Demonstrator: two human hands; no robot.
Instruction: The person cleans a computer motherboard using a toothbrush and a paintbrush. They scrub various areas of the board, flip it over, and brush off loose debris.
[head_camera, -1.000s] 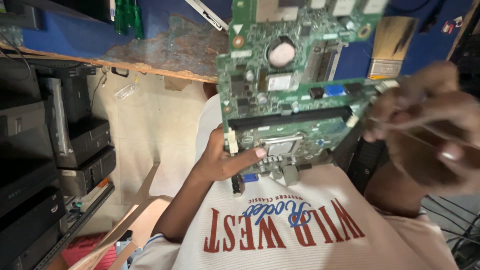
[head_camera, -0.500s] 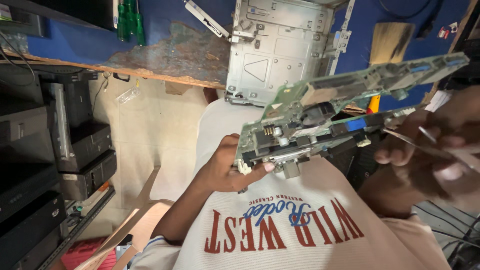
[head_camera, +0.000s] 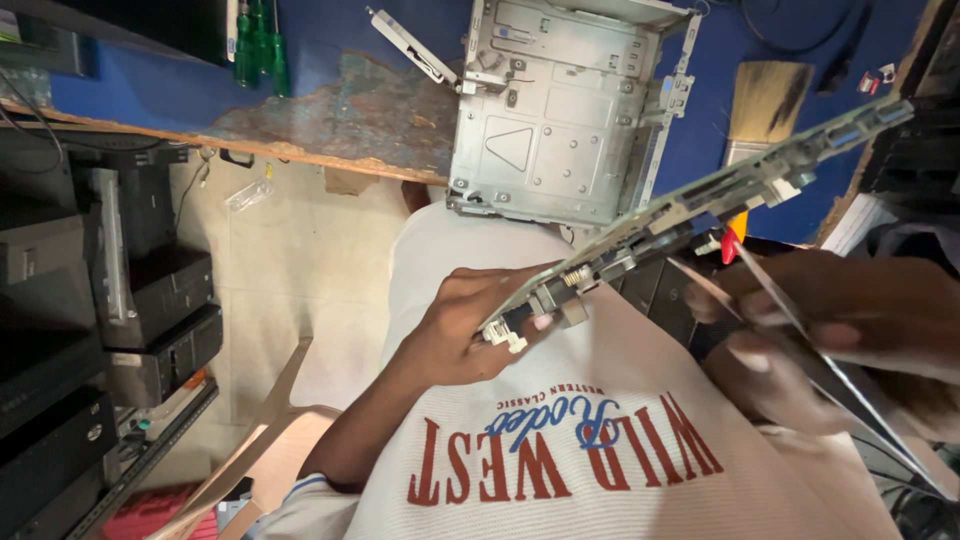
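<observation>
Holding a green circuit board (head_camera: 700, 205) edge-on above the lap, the left hand (head_camera: 462, 325) is closing its grip on the board's lower end, thumb on the connectors. The right hand (head_camera: 850, 315) is sitting just under the board's middle, blurred, its fingers pinching a thin metal strip (head_camera: 800, 330). Behind the board, a bare metal chassis (head_camera: 555, 110) is lying on the blue desk (head_camera: 330, 60), with a brush (head_camera: 765, 100) beside it and green screwdrivers (head_camera: 258, 45) further left.
</observation>
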